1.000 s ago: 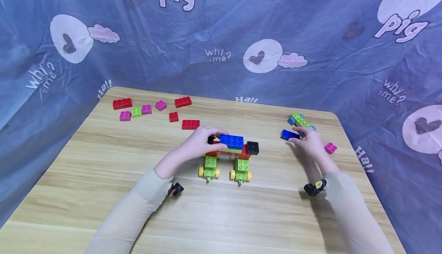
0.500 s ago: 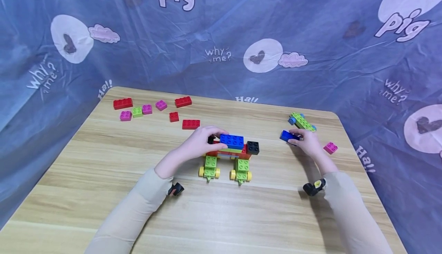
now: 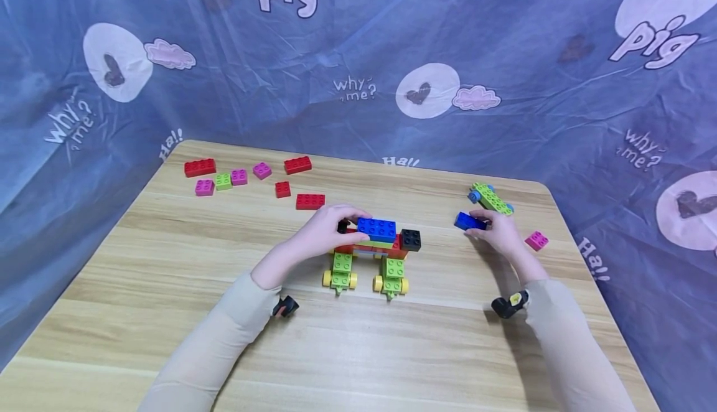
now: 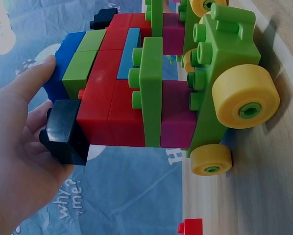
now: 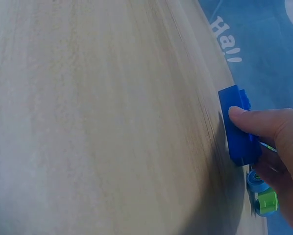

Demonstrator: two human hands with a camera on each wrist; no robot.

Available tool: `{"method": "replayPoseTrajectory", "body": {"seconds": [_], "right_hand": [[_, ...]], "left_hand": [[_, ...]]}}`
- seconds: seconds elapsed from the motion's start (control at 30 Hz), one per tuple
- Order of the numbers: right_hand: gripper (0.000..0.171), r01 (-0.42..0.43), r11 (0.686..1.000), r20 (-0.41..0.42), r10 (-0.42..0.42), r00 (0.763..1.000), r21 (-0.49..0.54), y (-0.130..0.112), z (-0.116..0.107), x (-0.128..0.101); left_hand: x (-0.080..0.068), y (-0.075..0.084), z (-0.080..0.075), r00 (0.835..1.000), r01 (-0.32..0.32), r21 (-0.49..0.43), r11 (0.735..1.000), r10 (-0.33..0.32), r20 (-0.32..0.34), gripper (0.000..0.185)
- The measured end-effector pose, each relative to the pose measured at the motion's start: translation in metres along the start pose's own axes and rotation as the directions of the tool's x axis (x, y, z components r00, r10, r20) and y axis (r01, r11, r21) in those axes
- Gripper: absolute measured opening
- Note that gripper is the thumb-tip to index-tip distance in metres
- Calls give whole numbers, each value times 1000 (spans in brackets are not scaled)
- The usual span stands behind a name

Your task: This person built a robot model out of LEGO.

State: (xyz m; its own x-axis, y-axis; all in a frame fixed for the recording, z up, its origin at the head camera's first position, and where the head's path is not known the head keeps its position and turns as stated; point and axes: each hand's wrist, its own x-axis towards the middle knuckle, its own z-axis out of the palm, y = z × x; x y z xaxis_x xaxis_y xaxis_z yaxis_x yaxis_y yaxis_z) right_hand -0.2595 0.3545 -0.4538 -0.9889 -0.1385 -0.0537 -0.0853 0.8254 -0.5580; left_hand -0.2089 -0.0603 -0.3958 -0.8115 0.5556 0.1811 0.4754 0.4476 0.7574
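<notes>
A toy vehicle of building blocks stands mid-table on two green wheeled bases (image 3: 391, 284) with yellow wheels (image 4: 245, 97). Red bricks (image 4: 100, 93) form its body, with green bricks and a blue brick (image 3: 376, 229) stacked on top. My left hand (image 3: 322, 231) grips that top blue brick from the left, its thumb on the near side; a black brick (image 4: 65, 132) sits beside the palm. At the right, my right hand (image 3: 498, 231) pinches a second blue brick (image 5: 237, 127) between thumb and fingers. Whether this brick touches the table I cannot tell.
Behind the right hand lies a green wheeled base (image 3: 490, 198) with blue wheels. A pink brick (image 3: 536, 241) is to its right. Several red, pink and green bricks, among them a long red brick (image 3: 200, 167), lie at the back left. A printed blue cloth (image 3: 358, 57) hangs behind the table.
My right hand has shifted slightly, and its fingers have closed round the second blue brick, which has turned a little. The left hand and the vehicle stay put.
</notes>
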Motion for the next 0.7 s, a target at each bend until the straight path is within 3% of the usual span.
{"method": "replayPoseTrajectory", "body": {"seconds": [0.7], "right_hand": [[51, -9, 1000, -4, 9, 1000, 4, 0, 5, -3]], "left_hand": [[1, -3, 0, 1000, -4, -8, 1000, 5, 2, 43]]}}
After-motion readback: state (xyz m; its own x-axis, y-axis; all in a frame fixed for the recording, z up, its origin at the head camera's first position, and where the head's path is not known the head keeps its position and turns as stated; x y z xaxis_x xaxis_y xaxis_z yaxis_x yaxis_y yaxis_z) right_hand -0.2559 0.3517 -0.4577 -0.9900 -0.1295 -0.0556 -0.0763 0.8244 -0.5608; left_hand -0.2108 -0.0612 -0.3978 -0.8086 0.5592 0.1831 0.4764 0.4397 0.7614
